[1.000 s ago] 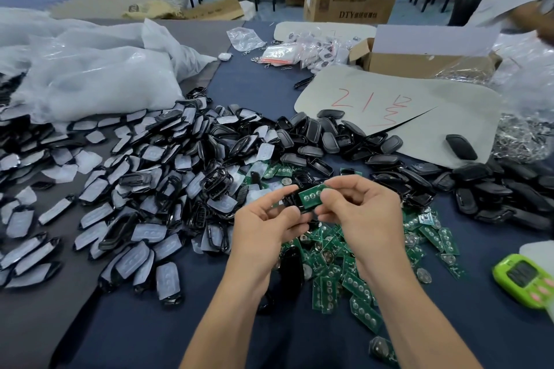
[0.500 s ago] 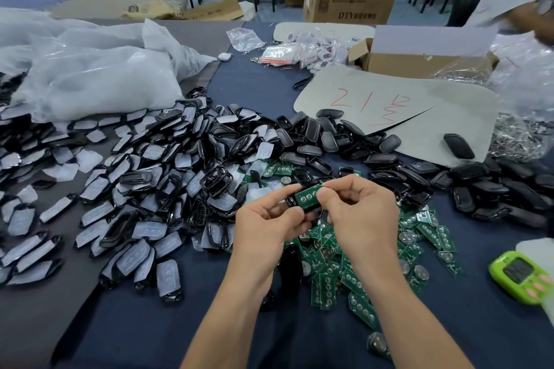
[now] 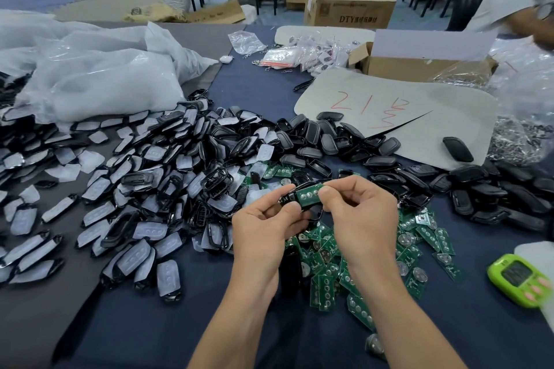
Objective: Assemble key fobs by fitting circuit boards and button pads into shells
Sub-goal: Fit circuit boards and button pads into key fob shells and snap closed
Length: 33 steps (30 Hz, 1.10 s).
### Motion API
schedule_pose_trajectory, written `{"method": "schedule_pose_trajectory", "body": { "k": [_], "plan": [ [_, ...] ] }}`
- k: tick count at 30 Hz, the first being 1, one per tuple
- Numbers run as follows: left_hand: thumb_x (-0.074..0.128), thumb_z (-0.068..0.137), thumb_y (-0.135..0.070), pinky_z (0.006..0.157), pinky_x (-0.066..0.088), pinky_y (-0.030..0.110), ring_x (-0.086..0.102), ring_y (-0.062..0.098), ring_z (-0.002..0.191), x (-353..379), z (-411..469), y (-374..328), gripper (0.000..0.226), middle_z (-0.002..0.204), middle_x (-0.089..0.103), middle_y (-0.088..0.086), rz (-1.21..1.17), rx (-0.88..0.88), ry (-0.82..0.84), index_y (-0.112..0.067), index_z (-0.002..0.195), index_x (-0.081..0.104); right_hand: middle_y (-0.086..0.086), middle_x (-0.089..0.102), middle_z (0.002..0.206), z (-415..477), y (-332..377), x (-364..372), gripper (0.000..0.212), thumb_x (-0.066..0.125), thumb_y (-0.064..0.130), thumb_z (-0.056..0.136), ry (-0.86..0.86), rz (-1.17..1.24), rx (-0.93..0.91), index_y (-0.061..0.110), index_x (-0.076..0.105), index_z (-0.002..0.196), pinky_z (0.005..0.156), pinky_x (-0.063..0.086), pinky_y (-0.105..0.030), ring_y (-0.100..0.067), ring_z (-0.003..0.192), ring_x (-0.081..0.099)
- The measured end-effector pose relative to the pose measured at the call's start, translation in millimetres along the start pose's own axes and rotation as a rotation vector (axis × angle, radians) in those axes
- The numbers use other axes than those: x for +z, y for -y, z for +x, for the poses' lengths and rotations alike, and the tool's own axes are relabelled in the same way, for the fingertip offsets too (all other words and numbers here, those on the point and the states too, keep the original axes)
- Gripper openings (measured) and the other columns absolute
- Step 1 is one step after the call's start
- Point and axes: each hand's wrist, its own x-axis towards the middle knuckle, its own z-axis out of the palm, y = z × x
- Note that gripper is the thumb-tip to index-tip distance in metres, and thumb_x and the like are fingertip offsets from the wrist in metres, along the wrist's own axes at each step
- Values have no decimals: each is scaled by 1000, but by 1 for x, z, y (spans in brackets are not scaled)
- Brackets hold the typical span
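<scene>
My left hand [image 3: 266,226] grips a black key fob shell [image 3: 289,197] from below and the left. My right hand [image 3: 358,216] pinches a green circuit board [image 3: 308,195] that lies in the shell, thumb and forefinger on its right end. Both hands hover over a pile of green circuit boards [image 3: 344,266]. A wide heap of black shells with white button pads [image 3: 129,189] covers the table to the left. More black shell halves [image 3: 335,144] lie behind and to the right.
White plastic bags [image 3: 99,75] lie at the back left. A grey card sheet with red writing [image 3: 398,111] and an open cardboard box [image 3: 419,60] are behind. A green timer [image 3: 520,280] sits at the right edge. Another person's arm [image 3: 509,6] is at top right.
Both hands have stayed in place over the board pile. The board sits slightly flatter against the shell than before.
</scene>
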Motion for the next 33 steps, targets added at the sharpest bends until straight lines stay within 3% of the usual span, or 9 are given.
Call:
{"method": "schedule_pose_trajectory", "body": {
  "k": [6, 8, 11, 17, 20, 23, 28, 33],
  "plan": [
    [66, 91, 16, 71, 62, 27, 77, 24, 76, 0, -1, 2, 36, 83, 68, 14, 47, 25, 72, -5, 119, 75, 4, 73, 66, 0, 1, -3, 19, 78, 13, 87, 106, 0, 8, 30, 75, 78, 54, 47, -21, -6, 54, 62],
    [66, 90, 17, 72, 62, 28, 76, 25, 74, 0, -1, 2, 36, 88, 63, 17, 46, 22, 65, -7, 115, 77, 6, 73, 67, -1, 1, -3, 19, 79, 14, 86, 91, -40, -2, 29, 74, 75, 54, 49, -20, -8, 57, 65],
    [67, 89, 17, 72, 63, 31, 75, 23, 70, 2, -3, 6, 35, 74, 65, 11, 19, 10, 28, -11, 105, 80, 10, 71, 64, -3, 2, -1, 21, 80, 14, 85, 43, -98, -33, 29, 73, 71, 53, 48, -17, -4, 55, 63],
    [72, 87, 12, 72, 63, 31, 73, 23, 70, 1, -3, 9, 35, 68, 63, 5, 50, 26, -25, -19, 100, 84, 16, 71, 67, 0, 6, -1, 21, 80, 17, 84, 65, -176, -23, 29, 72, 69, 61, 53, -24, -4, 62, 66],
    [74, 87, 10, 69, 63, 31, 75, 27, 70, 3, -7, 9, 27, 74, 74, 10, 25, 29, -88, -13, 97, 84, 23, 70, 67, -2, 8, 1, 23, 81, 17, 82, 60, -222, -52, 30, 71, 66, 59, 51, -14, 1, 65, 67],
    [75, 84, 13, 64, 61, 26, 75, 23, 67, 4, -8, 5, 28, 78, 78, 15, 17, 38, -141, -13, 88, 85, 27, 69, 68, -4, 8, 4, 21, 82, 20, 81, 57, -262, -76, 30, 72, 66, 60, 52, -14, 3, 66, 67],
    [78, 81, 11, 63, 60, 26, 73, 19, 66, 3, -6, -4, 35, 74, 78, 12, 54, 81, -127, -23, 84, 86, 26, 69, 68, -10, 6, 9, 21, 82, 22, 81, -4, -209, -65, 33, 71, 67, 63, 53, -21, 1, 65, 68],
    [79, 84, 6, 64, 60, 25, 75, 20, 68, 3, -8, -5, 32, 77, 79, 12, 102, 91, -94, -26, 86, 86, 22, 70, 67, -11, 6, 7, 21, 81, 19, 82, -30, -144, -74, 32, 71, 68, 60, 51, -15, -1, 64, 67]
  ]
}}
